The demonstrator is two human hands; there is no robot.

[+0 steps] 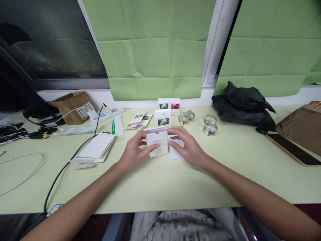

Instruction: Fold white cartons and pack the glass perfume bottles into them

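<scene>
A small white carton [157, 147] with fine print on its front and its top flap raised stands upright in front of me. My left hand [135, 147] grips it, with the thumb across the printed face and the fingers behind. At its upper right edge, the curled fingertips of my right hand [187, 145] hold the carton, thumb beside it. Partly under my right hand lies a white folded sheet [176, 154]. Just behind is an upright carton with a white flower picture [163, 117].
Folded white cartons [95, 150] and picture cards [139, 120] lie left. Two more boxes [175, 106] stand at the back. Several glass bottles [210, 124], black bags [244, 107] and a phone [296, 149] are right. A black cable [75, 154] crosses the left side.
</scene>
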